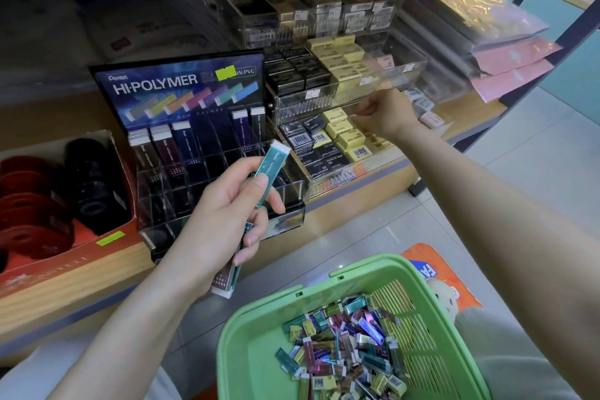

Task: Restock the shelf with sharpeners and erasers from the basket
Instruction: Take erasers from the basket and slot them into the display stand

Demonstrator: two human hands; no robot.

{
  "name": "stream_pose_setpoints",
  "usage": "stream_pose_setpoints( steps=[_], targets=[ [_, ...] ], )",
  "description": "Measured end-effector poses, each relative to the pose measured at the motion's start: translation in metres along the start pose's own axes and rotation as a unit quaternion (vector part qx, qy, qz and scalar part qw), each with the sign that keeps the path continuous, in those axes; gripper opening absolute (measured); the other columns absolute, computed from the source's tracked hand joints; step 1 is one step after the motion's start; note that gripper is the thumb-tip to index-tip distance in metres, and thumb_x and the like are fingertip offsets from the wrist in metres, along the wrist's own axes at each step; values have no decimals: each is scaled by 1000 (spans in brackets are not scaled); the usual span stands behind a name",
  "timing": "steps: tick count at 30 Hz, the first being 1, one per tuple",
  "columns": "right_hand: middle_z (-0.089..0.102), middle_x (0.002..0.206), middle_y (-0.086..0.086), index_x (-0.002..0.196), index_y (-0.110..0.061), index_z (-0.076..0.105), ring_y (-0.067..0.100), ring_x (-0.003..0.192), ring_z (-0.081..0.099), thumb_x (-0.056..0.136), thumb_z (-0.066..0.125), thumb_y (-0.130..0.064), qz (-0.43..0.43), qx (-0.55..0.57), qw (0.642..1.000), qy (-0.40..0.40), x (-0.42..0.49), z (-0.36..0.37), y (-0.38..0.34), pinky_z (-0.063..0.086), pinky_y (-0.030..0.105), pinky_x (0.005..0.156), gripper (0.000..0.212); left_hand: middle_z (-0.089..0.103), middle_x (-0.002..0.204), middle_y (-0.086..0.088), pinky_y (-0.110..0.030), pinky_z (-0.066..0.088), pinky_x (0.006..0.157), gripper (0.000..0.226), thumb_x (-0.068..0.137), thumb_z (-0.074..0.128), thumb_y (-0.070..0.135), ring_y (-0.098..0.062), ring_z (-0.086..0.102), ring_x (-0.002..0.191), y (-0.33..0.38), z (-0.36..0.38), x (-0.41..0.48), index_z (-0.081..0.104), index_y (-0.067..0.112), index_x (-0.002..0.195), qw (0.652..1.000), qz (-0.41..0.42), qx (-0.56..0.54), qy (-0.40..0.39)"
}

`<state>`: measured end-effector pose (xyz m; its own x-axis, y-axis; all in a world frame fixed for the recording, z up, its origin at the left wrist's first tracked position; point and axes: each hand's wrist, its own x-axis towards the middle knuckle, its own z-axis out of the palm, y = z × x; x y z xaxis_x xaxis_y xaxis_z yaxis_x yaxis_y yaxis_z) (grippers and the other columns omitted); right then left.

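Now, teal eraser (274, 169) poised by the rack (207, 169).
Left hand (224, 221) grips it, long axis toward 1 o'clock; the rack lies at 11 o'clock, nearest this hand. Right hand (386, 117) curls at the trays (341, 97), grasp unclear.

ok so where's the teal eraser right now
Head view, left of centre: the teal eraser is pinched in the left hand, held up in front of the clear Hi-Polymer display rack, with the green basket below and to the right.
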<state>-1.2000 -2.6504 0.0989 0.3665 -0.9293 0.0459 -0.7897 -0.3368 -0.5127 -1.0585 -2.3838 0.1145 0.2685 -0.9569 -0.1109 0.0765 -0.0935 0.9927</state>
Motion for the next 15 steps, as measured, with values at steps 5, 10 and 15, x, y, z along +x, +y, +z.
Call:
stream_pose_setpoints(
  steps=[5, 10, 15],
  targets=[
    [68, 85, 12, 72, -6, 63, 27, 80, 61, 89, 50, -2, -50, -37, 997, -54, -9, -11, 2, 49, 36, 81, 21, 64, 75, -1, -17, 26, 31, 20, 101, 37, 17, -9, 29, 35, -2, 0, -1, 53, 18, 112, 1000, 14, 21, 9],
    [56, 131, 11, 128, -8, 54, 28, 119, 51, 102, 35, -15, -90, -39, 995, 14, -54, -18, 4, 36, 25, 88, 33, 67, 76, -3, -18, 25, 30, 12, 100, 38, 16, -10, 29, 34, -2, 3, -2, 46, 6, 100, 999, 20, 16, 29],
    [65, 102, 2, 114, -12, 57, 15, 87, 63, 100, 41, -21, -153, 131, 979, 6, -132, -28, -19, 51, 34, 81, 23, 66, 73, -6, -16, 25, 30, 12, 98, 43, 17, -9, 28, 34, 0, 15, -13, 50, 7, 99, 1000, 23, 13, 4]
  ],
)
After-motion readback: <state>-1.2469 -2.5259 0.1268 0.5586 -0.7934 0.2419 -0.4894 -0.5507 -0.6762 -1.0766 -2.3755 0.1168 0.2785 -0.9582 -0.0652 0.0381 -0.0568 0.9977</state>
